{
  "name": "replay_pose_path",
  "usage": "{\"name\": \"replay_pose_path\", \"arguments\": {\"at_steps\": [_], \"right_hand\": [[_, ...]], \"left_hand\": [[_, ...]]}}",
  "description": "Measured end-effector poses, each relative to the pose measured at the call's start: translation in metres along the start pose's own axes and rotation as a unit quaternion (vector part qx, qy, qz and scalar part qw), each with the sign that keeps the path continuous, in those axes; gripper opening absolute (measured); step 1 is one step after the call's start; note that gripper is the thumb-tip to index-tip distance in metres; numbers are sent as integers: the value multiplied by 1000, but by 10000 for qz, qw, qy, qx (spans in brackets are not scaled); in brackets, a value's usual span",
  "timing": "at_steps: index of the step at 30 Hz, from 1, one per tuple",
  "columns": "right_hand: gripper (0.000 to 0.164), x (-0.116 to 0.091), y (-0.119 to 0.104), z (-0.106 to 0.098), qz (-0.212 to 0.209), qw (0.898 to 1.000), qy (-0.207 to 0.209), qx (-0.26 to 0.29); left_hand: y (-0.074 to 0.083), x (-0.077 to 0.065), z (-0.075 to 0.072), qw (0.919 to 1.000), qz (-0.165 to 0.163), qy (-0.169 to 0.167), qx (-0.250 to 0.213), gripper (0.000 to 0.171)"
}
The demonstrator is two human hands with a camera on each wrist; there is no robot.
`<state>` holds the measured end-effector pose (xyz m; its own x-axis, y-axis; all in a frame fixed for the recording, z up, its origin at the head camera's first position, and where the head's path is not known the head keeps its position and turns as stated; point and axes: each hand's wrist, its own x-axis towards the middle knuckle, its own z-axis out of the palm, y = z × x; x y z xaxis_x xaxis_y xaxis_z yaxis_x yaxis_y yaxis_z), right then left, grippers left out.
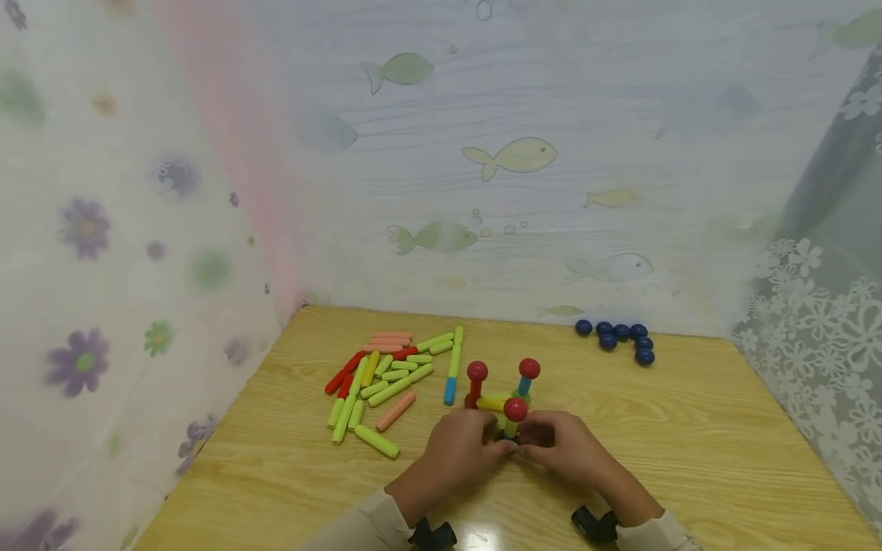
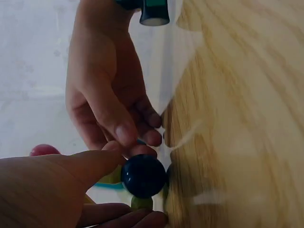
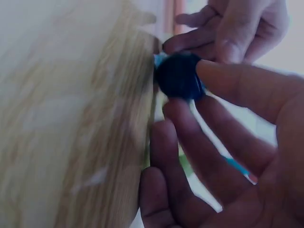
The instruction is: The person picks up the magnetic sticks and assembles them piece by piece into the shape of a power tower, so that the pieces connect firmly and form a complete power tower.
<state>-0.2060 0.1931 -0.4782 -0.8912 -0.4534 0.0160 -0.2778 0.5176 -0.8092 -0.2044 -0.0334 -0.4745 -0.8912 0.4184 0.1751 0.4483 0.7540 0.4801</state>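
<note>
A small ball-and-stick structure [image 1: 492,402] stands on the table, with red balls topping its upright sticks. At its near corner is a dark blue ball [image 2: 144,175], with a short green stick [image 2: 141,203] joined to it. My left hand [image 1: 463,444] holds this corner from the left, thumb and fingers on either side of it. From the right, my right hand [image 1: 566,450] pinches the same dark blue ball [image 3: 180,76] between thumb and fingers. The thumbs of both hands nearly meet in front of the corner. In the head view the hands partly hide this ball.
Loose green, red, yellow and orange sticks [image 1: 391,390] lie left of the structure. A green stick with a blue end [image 1: 454,367] lies just behind my left hand. Several dark blue balls [image 1: 622,332] sit at the back right. Patterned curtains [image 1: 441,184] border the table.
</note>
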Motion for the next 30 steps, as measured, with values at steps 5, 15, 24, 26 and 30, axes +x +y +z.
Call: {"name": "replay_pose_path", "arguments": {"at_steps": [5, 15, 24, 26, 30], "right_hand": [[28, -1, 0, -3, -195, 9966, -706, 388], [30, -9, 4, -19, 1285, 9883, 459, -687], [30, -6, 5, -12, 989, 9884, 854, -773], [30, -6, 5, -11, 988, 9882, 872, -776], [30, -5, 4, -10, 1023, 9878, 885, -778]], "left_hand": [[-7, 2, 1, 9998, -88, 188, -62, 28], [-29, 12, 2, 9989, 7, 158, -441, 13], [-39, 15, -5, 9965, -273, 134, -778, 27], [-43, 14, -13, 9952, -402, 134, -884, 28], [-62, 16, -41, 9925, -729, 278, -937, 21]]}}
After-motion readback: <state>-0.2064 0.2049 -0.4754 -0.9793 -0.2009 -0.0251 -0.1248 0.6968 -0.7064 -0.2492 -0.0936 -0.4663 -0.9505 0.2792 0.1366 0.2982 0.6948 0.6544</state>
